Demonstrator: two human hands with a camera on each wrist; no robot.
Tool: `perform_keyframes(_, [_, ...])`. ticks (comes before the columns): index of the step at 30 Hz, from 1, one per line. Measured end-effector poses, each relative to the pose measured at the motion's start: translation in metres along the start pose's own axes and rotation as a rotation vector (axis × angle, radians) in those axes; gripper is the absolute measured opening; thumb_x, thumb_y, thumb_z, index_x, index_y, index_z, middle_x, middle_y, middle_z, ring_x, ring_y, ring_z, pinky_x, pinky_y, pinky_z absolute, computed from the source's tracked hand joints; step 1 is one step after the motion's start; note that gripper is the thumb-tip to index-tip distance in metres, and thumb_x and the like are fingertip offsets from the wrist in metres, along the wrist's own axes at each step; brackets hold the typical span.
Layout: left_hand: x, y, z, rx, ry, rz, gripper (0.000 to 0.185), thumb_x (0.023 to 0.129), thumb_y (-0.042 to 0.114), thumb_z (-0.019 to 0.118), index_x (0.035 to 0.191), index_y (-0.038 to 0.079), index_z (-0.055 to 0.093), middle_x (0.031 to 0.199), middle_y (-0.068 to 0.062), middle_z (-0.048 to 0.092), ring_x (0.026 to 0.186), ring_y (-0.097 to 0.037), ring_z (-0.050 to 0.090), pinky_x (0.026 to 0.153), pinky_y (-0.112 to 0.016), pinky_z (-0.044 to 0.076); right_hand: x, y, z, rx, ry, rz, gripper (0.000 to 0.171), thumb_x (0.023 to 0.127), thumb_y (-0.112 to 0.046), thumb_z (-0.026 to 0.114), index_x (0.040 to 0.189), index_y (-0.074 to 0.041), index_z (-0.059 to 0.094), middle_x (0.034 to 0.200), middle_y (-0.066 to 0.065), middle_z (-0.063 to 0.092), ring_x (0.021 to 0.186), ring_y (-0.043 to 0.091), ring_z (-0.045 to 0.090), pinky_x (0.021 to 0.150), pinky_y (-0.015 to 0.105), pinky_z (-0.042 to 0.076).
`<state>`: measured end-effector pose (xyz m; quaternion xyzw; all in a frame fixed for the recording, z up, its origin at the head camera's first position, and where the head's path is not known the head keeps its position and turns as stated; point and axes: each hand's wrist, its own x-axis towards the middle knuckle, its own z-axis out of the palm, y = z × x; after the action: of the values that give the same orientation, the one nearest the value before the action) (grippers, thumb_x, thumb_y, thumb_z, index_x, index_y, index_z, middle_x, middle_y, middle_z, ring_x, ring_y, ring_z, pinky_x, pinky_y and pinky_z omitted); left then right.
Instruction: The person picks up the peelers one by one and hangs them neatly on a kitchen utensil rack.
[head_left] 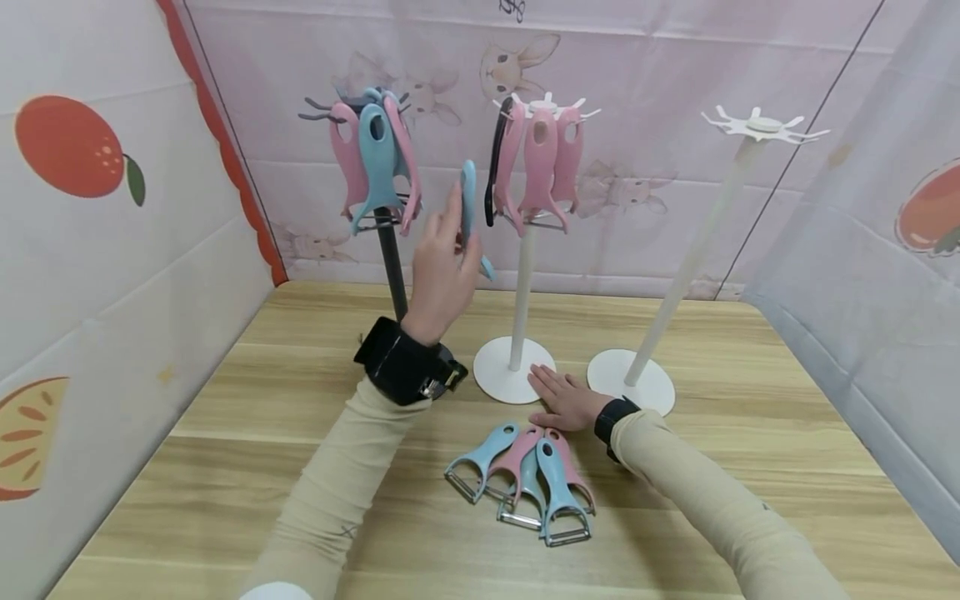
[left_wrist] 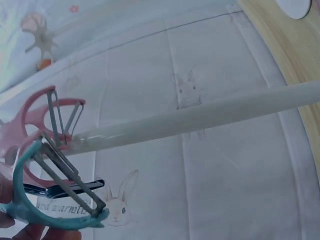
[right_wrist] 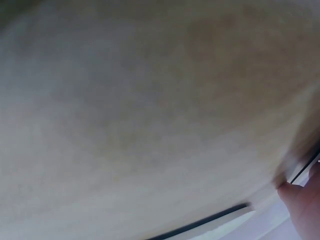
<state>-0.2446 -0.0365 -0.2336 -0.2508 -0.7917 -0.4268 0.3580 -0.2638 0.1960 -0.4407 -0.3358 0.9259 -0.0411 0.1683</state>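
Your left hand [head_left: 441,279] holds a vegetable peeler [head_left: 468,200] between the left stand [head_left: 388,258], on that hand's left, and the middle stand [head_left: 522,292], on its right; hung peelers [head_left: 540,171] ring the tops of both. Your right hand [head_left: 567,403] rests on the table [head_left: 187,500], fingertips at the middle stand's base. Just right of and beyond that hand stands the right stand [head_left: 686,258]; just left and nearer you, loose peelers [head_left: 555,475] lie overlapping.
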Motion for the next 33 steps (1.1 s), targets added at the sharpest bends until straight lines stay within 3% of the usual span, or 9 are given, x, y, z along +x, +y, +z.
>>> perform_keyframes(4, [0.018, 0.0, 0.009, 0.024, 0.02, -0.043, 0.049, 0.095, 0.003, 0.039, 0.141, -0.004, 0.023, 0.108, -0.025, 0.046, 0.078, -0.028, 0.045, 0.065, -0.032, 0.038, -0.003, -0.001, -0.002, 0.007, -0.003, 0.001, 0.075, 0.095, -0.048, 0.034, 0.145, -0.001, 0.004, 0.151, 0.016, -0.002, 0.137, 0.029, -0.003, 0.106, 0.052, 0.01])
perform_keyframes(9, [0.039, -0.002, 0.021, 0.018, 0.074, -0.085, 0.046, 0.096, 0.002, 0.035, 0.14, -0.006, 0.023, 0.111, -0.026, 0.044, 0.087, -0.029, 0.046, 0.076, -0.034, 0.04, -0.007, -0.003, -0.007, 0.049, -0.006, 0.003, 0.076, 0.095, -0.048, 0.035, 0.145, 0.001, 0.005, 0.15, 0.019, -0.002, 0.137, 0.031, -0.003, 0.106, 0.054, 0.009])
perform_keyframes(13, [0.056, -0.004, 0.029, -0.003, 0.1, -0.131, 0.046, 0.097, 0.002, 0.035, 0.141, -0.005, 0.025, 0.117, -0.025, 0.045, 0.096, -0.028, 0.047, 0.084, -0.032, 0.039, -0.009, -0.004, -0.007, 0.021, -0.015, 0.024, 0.075, 0.095, -0.047, 0.035, 0.145, -0.001, 0.003, 0.151, 0.016, -0.004, 0.137, 0.029, -0.004, 0.106, 0.052, 0.01])
perform_keyframes(15, [0.064, -0.005, 0.031, -0.007, 0.094, -0.15, 0.045, 0.097, 0.003, 0.035, 0.141, -0.004, 0.026, 0.12, -0.023, 0.045, 0.103, -0.027, 0.047, 0.089, -0.03, 0.038, -0.01, -0.004, -0.007, 0.033, -0.011, 0.028, 0.075, 0.095, -0.045, 0.037, 0.145, -0.001, 0.004, 0.151, 0.016, -0.004, 0.137, 0.029, -0.004, 0.106, 0.052, 0.009])
perform_keyframes(23, [0.088, -0.008, 0.032, -0.01, 0.061, -0.157, 0.042, 0.097, 0.002, 0.032, 0.14, 0.001, 0.033, 0.109, -0.02, 0.053, 0.099, -0.027, 0.049, 0.087, -0.025, 0.038, -0.01, -0.009, -0.006, 0.037, 0.001, 0.016, 0.073, 0.095, -0.043, 0.039, 0.145, 0.001, 0.008, 0.151, 0.018, 0.0, 0.137, 0.031, 0.0, 0.106, 0.053, 0.011])
perform_keyframes(33, [0.099, -0.012, 0.04, -0.228, -0.052, -0.176, 0.045, 0.097, 0.002, 0.032, 0.141, 0.01, 0.033, 0.136, -0.01, 0.042, 0.115, -0.011, 0.044, 0.092, -0.016, 0.034, -0.01, -0.013, -0.01, 0.01, -0.002, 0.04, 0.073, 0.095, -0.044, 0.039, 0.145, -0.001, 0.009, 0.151, 0.015, 0.001, 0.138, 0.028, 0.0, 0.106, 0.051, 0.012])
